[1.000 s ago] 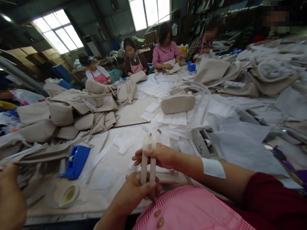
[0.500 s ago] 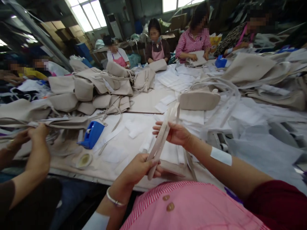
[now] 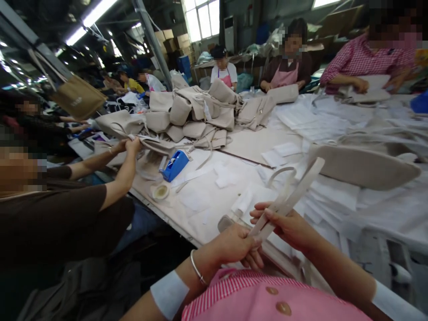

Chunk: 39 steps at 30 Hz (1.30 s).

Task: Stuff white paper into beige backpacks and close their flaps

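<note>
A beige bag strap (image 3: 302,185), folded double, stretches up and to the right between my hands. My left hand (image 3: 239,244) is closed round its lower end. Higher up, my right hand (image 3: 292,226) pinches the strap between thumb and fingers, its fingertips partly behind it. Under my hands, close to my apron, lies a beige bag piece (image 3: 225,222), mostly hidden by my left hand and wrist. White paper sheets (image 3: 256,196) lie just beyond the strap.
A blue tape dispenser (image 3: 175,166) and a tape roll (image 3: 160,192) stand left on the table. Beige bags (image 3: 200,107) are piled behind them. A larger bag (image 3: 361,167) lies at right. A co-worker's hands (image 3: 132,145) work at left; other people sit across.
My view has swung left, so the table appears further right. My right hand, open behind the strap before, now pinches it and is closer to my left hand.
</note>
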Each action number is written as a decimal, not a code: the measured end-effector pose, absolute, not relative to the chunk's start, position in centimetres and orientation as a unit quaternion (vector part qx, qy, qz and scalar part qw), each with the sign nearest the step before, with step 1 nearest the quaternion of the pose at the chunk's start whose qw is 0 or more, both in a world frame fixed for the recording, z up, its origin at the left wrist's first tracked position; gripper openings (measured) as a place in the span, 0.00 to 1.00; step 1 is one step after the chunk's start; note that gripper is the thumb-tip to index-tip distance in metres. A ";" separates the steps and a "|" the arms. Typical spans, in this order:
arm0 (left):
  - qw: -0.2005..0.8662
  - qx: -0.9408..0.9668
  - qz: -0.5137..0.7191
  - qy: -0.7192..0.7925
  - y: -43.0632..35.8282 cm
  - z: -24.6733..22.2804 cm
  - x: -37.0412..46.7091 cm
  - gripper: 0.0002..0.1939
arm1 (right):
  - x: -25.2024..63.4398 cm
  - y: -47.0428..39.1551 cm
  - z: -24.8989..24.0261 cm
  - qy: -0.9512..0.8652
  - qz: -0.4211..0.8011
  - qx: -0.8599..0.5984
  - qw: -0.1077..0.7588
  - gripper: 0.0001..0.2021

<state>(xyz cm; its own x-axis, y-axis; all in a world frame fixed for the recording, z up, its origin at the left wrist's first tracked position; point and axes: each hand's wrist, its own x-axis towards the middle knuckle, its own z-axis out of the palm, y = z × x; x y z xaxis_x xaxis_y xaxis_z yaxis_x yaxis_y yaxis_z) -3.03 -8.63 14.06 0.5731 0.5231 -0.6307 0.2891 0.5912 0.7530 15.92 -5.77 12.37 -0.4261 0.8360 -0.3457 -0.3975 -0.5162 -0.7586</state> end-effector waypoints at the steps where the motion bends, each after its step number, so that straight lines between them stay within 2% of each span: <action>1: 0.766 0.447 0.069 0.456 -8.7 13.9 -3.1 0.22 | 15.7 -5.9 12.3 -0.302 0.790 -0.372 0.381 0.19; 4: 0.762 0.458 0.054 0.455 -8.7 13.7 -3.7 0.21 | 14.9 -5.9 12.3 -0.292 0.793 -0.381 0.375 0.18; 9: 0.722 0.550 0.074 0.413 -5.5 14.0 -7.0 0.19 | 14.0 -4.6 11.9 -0.251 0.769 -0.410 0.422 0.16; 11: 0.636 0.599 0.159 0.461 -2.1 13.3 -9.0 0.18 | 14.0 -3.9 11.3 -0.246 0.752 -0.429 0.436 0.17; 13: 0.464 0.654 0.234 0.550 2.1 11.6 -10.6 0.16 | 14.1 -3.5 10.7 -0.245 0.740 -0.447 0.438 0.17; 15: 0.332 0.692 0.201 0.608 6.2 9.3 -11.5 0.12 | 14.1 -3.3 10.1 -0.241 0.734 -0.464 0.434 0.18; 16: 0.309 0.698 0.185 0.619 8.0 8.1 -11.5 0.11 | 14.0 -3.2 9.9 -0.239 0.732 -0.471 0.431 0.19; 21: 0.293 0.703 0.120 0.637 13.4 3.6 -10.2 0.18 | 13.5 -3.0 9.4 -0.236 0.719 -0.495 0.427 0.20; 25: 0.307 0.705 0.083 0.634 16.1 2.7 -10.3 0.08 | 13.8 -2.5 9.6 -0.233 0.705 -0.509 0.436 0.20; 27: 0.317 0.711 0.081 0.622 17.9 3.3 -11.3 0.05 | 14.2 -2.2 9.5 -0.228 0.698 -0.515 0.442 0.20; 30: 0.317 0.722 0.113 0.605 21.2 6.0 -13.5 0.05 | 14.7 -1.9 9.2 -0.221 0.695 -0.516 0.449 0.20; 39: 0.160 0.647 0.348 0.660 28.5 17.1 -18.7 0.23 | 15.2 -1.8 9.2 -0.220 0.691 -0.512 0.460 0.21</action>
